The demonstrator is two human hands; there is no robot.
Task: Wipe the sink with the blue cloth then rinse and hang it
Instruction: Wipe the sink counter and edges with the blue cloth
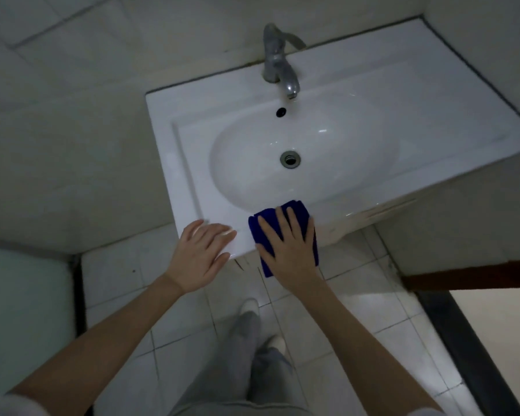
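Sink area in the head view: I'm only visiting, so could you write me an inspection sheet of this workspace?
Surface: white ceramic sink, glossy, set in a corner.
Job's things: folded dark blue cloth lies on the sink's front rim and hangs over its edge.
Clutter: nothing seen.
Grips: left hand rests flat on the sink's front left corner; right hand presses flat on the cloth, fingers spread.
Cables: nothing seen.
Surroundings: grey metal tap at the back, round metal drain in the basin, pale tiled walls, white tiled floor, the person's grey trousers and pale shoes.
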